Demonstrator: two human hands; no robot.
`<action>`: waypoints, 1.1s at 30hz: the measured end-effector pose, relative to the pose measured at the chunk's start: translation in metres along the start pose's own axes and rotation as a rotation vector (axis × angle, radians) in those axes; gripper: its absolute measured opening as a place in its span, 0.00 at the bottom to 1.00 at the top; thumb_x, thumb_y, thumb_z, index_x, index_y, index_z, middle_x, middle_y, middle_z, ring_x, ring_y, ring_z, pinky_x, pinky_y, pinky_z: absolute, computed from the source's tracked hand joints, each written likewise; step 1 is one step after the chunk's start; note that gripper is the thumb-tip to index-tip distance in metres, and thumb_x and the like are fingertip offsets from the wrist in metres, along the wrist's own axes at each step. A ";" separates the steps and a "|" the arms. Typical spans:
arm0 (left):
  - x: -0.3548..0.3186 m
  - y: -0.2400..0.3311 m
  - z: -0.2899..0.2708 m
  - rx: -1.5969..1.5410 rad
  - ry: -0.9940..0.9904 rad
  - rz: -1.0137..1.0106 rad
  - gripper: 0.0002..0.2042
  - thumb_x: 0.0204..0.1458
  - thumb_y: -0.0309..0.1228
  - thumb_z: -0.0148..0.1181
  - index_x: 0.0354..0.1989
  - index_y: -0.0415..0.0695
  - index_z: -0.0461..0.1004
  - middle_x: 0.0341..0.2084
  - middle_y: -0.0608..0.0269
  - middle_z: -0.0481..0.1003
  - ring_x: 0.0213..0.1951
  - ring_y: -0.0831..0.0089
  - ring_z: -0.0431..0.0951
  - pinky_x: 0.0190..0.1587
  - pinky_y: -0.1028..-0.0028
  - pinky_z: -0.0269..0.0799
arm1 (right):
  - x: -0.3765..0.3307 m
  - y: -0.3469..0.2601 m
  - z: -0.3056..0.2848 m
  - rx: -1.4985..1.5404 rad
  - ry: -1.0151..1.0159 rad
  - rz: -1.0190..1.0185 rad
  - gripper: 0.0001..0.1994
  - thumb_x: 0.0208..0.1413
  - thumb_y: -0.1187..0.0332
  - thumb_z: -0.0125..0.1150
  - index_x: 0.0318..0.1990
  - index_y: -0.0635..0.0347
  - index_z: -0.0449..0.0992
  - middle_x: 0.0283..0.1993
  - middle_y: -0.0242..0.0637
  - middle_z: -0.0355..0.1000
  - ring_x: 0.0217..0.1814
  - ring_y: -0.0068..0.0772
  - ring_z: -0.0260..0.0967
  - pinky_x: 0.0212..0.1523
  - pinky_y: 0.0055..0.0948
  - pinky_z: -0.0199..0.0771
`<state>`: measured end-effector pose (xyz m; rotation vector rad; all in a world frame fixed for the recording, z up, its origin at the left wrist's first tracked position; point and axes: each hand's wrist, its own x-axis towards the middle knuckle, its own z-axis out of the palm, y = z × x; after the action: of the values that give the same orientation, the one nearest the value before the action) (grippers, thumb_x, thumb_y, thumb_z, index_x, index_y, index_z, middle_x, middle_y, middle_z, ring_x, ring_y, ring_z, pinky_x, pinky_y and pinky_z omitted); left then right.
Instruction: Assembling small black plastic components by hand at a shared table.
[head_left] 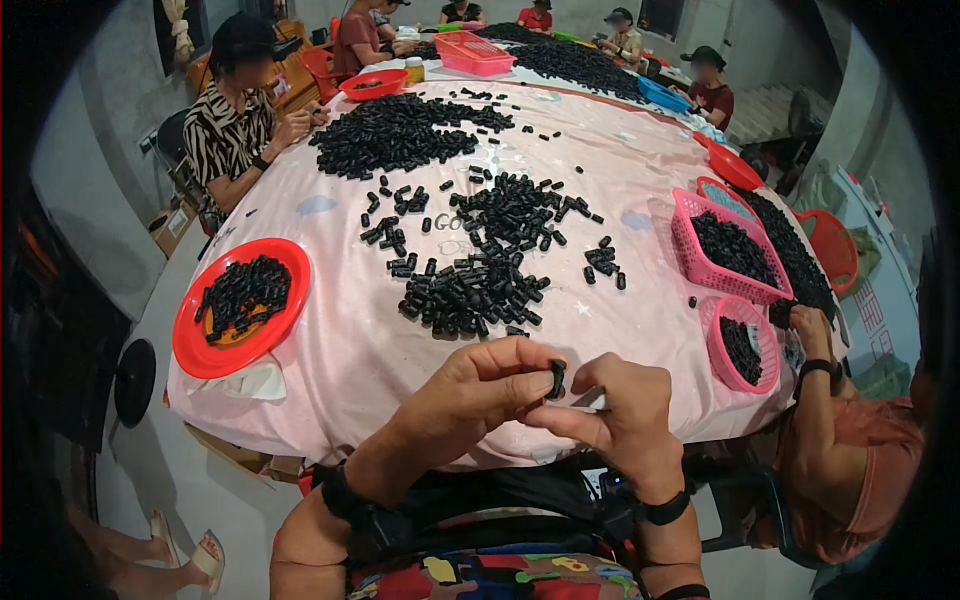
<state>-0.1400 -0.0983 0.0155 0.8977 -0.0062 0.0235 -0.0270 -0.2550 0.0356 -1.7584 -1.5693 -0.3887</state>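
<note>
My left hand (465, 395) pinches a small black cylindrical plastic piece (557, 380) between thumb and fingertips, above the near edge of the table. Close beside it, my right hand (632, 410) has its fingers curled around a thin pale object (597, 402), mostly hidden, whose kind I cannot make out. The right thumb points toward the black piece. Just beyond my hands lies a loose pile of similar black pieces (470, 295) on the pink tablecloth (610, 350). To the left, a red round tray (190, 345) holds more of them.
A pink basket (735, 285) and a smaller round pink basket (768, 372) hold black pieces at the right. A larger black heap (385, 140) lies farther off. One co-worker (835, 440) sits close at my right, another (235, 130) at the left, with several around the far tables.
</note>
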 end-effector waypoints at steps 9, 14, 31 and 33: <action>0.000 0.004 -0.002 0.052 0.022 0.022 0.11 0.58 0.30 0.53 0.47 0.39 0.70 0.38 0.60 0.75 0.36 0.80 0.75 0.41 0.81 0.70 | 0.002 -0.001 -0.002 0.157 0.035 0.041 0.12 0.42 0.72 0.70 0.35 0.60 0.74 0.29 0.37 0.75 0.24 0.34 0.75 0.22 0.25 0.70; 0.000 0.012 -0.002 0.134 0.066 -0.024 0.13 0.60 0.33 0.51 0.47 0.38 0.70 0.33 0.65 0.74 0.30 0.83 0.70 0.38 0.82 0.68 | 0.001 0.004 -0.006 0.220 -0.041 0.044 0.14 0.42 0.75 0.68 0.40 0.60 0.76 0.32 0.40 0.77 0.27 0.35 0.76 0.25 0.25 0.73; 0.002 0.001 -0.005 -0.052 0.003 -0.106 0.16 0.57 0.32 0.56 0.51 0.38 0.70 0.34 0.67 0.74 0.34 0.82 0.74 0.39 0.81 0.72 | 0.003 -0.001 -0.007 0.416 -0.047 0.195 0.18 0.42 0.73 0.70 0.44 0.64 0.77 0.39 0.43 0.78 0.29 0.25 0.77 0.28 0.19 0.74; 0.002 0.000 -0.007 -0.065 -0.018 -0.110 0.16 0.57 0.32 0.56 0.51 0.38 0.70 0.35 0.67 0.74 0.35 0.82 0.74 0.39 0.81 0.72 | 0.003 -0.001 -0.007 0.420 -0.065 0.200 0.18 0.42 0.73 0.70 0.44 0.64 0.77 0.40 0.43 0.77 0.29 0.25 0.77 0.27 0.19 0.74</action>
<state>-0.1385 -0.0928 0.0107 0.8318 0.0258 -0.0869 -0.0252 -0.2581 0.0424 -1.5864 -1.3807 0.0938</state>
